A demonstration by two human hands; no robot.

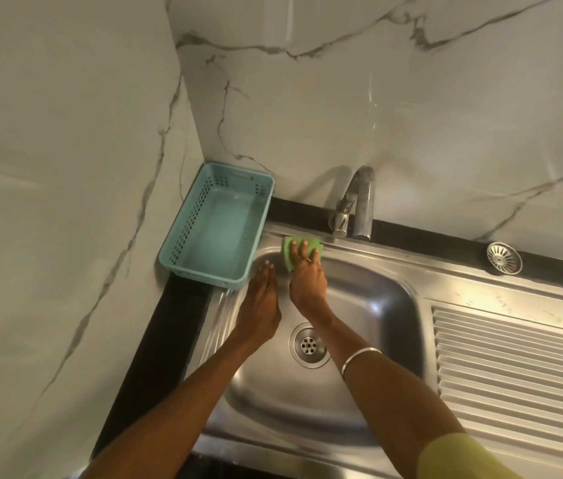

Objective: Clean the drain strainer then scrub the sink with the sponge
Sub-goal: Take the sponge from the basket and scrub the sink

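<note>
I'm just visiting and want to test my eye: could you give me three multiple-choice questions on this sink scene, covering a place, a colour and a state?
1. Where is the round metal drain strainer?
A. in the drain
B. on the black ledge behind the draining board
C. in the basket

2. What colour is the flat sponge?
A. green
B. yellow
C. pink

3. What does the right hand do?
A. hangs free
B. turns the tap
C. presses the sponge on the steel sink rim

Answers: 1 B, it lies there, the drain open; 2 A, green shows beyond the fingers; 3 C, fingers spread flat on it.
</note>
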